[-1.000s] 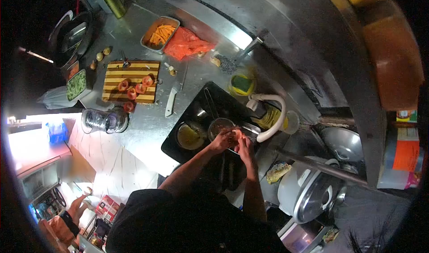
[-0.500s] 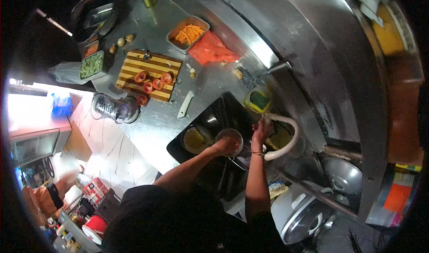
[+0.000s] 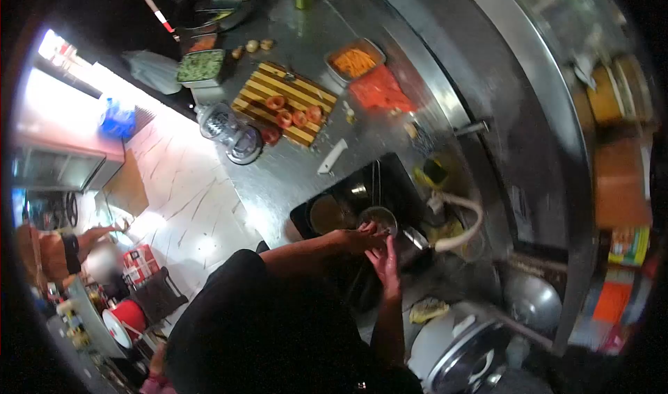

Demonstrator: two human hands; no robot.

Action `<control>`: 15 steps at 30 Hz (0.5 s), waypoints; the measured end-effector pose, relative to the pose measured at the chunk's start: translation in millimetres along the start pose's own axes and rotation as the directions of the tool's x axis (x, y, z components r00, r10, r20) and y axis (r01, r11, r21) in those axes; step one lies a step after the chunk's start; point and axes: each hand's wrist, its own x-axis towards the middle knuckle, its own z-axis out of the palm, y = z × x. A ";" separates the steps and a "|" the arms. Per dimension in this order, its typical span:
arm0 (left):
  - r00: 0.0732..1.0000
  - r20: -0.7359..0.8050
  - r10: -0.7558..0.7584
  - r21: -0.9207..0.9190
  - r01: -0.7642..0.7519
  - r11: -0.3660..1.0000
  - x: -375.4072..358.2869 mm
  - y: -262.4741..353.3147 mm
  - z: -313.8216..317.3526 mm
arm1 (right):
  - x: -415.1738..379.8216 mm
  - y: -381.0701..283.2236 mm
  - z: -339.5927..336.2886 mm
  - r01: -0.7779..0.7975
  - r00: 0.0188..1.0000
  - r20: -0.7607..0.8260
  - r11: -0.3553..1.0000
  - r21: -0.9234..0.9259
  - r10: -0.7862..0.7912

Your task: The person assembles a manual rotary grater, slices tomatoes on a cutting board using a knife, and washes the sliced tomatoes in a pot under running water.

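Note:
My left hand reaches across from the left to the near rim of a round metal-rimmed vessel in the dark sink. Its fingers overlap my right hand and are smeared by motion. My right hand looks wet, fingers stretched up against the left one, palm partly showing. To the right of both hands, a pale curved tap hose ends in a metal piece. A round container with brownish liquid sits in the sink to the left.
Beyond the sink lie a white-handled knife and a striped cutting board with hollowed tomato pieces. A tray of orange strips, a red bag and a glass jar stand around them. Another person is at far left.
My right hand has left the tap area and come down beside my left hand at the vessel. The whole view has shifted, with the counter items now further right.

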 end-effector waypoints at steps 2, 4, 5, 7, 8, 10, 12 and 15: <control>0.997 0.074 0.007 0.071 -0.012 0.997 -20.3 36.9 -20.2 | -23.0 31.9 7.1 0.059 0.985 0.164 0.998 0.019 -0.061; 0.993 -0.018 -0.113 -0.115 0.110 0.987 -26.8 51.3 4.3 | -14.5 81.7 -30.1 0.437 0.893 0.263 0.843 -0.315 -0.365; 0.983 -0.063 -0.172 -0.214 0.155 0.964 -29.6 58.1 17.9 | -6.0 97.4 -44.5 0.546 0.837 0.282 0.731 -0.409 -0.468; 0.968 -0.127 -0.218 -0.461 0.137 0.877 -57.6 89.6 0.5 | -23.4 79.2 -8.6 0.423 0.898 0.173 0.902 -0.090 -0.404; 0.960 -0.208 -0.190 -0.437 0.082 0.896 -60.3 94.1 6.8 | -31.1 71.0 0.9 0.285 0.958 0.030 0.957 0.058 -0.287; 0.921 -0.366 -0.130 -0.381 -0.021 0.924 -58.9 94.3 34.3 | -53.3 57.3 22.5 0.164 0.986 -0.013 0.943 0.288 -0.168; 0.866 -0.484 -0.126 -0.392 -0.086 0.916 -63.3 96.3 46.6 | -75.8 47.2 46.9 0.166 0.961 0.136 0.895 0.414 -0.241; 0.741 -0.661 -0.115 -0.306 -0.126 0.944 -88.0 99.9 47.8 | -68.9 31.5 45.9 0.158 0.967 0.195 0.987 0.034 -0.162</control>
